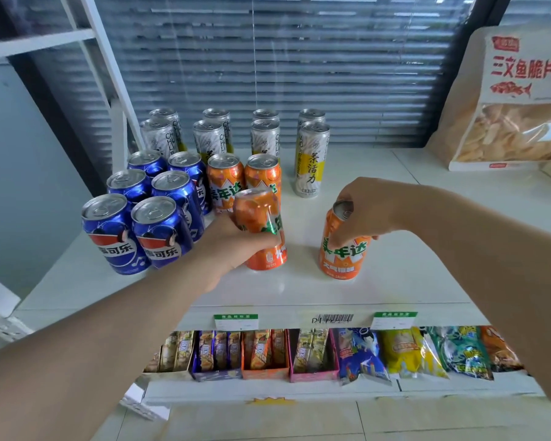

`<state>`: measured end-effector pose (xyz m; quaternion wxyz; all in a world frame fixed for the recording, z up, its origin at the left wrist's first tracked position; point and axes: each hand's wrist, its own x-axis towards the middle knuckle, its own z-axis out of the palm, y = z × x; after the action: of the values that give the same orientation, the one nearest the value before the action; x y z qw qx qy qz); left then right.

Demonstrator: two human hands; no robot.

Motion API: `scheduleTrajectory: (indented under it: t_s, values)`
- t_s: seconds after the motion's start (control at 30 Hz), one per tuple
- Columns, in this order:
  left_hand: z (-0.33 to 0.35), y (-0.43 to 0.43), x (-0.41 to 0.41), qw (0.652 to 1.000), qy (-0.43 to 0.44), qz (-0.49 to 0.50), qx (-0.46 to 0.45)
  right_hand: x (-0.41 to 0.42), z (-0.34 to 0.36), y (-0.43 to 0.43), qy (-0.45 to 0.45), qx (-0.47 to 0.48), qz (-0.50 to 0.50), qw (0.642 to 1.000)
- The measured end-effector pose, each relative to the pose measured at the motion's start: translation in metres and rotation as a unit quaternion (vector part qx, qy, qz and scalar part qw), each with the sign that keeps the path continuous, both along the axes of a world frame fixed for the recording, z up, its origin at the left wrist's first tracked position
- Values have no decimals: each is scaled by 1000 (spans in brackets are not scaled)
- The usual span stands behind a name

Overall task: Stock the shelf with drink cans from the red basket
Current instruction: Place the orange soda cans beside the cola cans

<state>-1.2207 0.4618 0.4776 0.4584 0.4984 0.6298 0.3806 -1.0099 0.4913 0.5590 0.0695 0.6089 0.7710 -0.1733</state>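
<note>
Both hands are on drink cans at the white shelf (395, 281). My left hand (233, 246) curls round a tilted orange can (260, 230). My right hand (372, 208) grips a second orange can (342, 246) from its top, at 3 o'clock of the first, with its base on the shelf. Blue cans (134, 224) stand at 9 o'clock, two shelved orange cans (245, 179) at 12, and tall white-and-yellow cans (310, 160) are behind them.

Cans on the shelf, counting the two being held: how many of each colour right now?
Blue Pepsi cans: 6
Orange Mirinda cans: 4
Tall white-and-yellow cans: 8
Total: 18
</note>
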Motion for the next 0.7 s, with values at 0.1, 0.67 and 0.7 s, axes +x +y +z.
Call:
scheduleTrajectory:
  t_s: [0.1,0.67,0.7]
  values:
    - [-2,1,-1,999,26,-8,17,0,-1,0,-1,2,-3,1000]
    - [81,17,-9,797,529,-228,180,-2,-4,-3,27,-9,-27,999]
    - [86,17,-10,776,557,-242,172,-3,-3,-3,27,-11,-29,999]
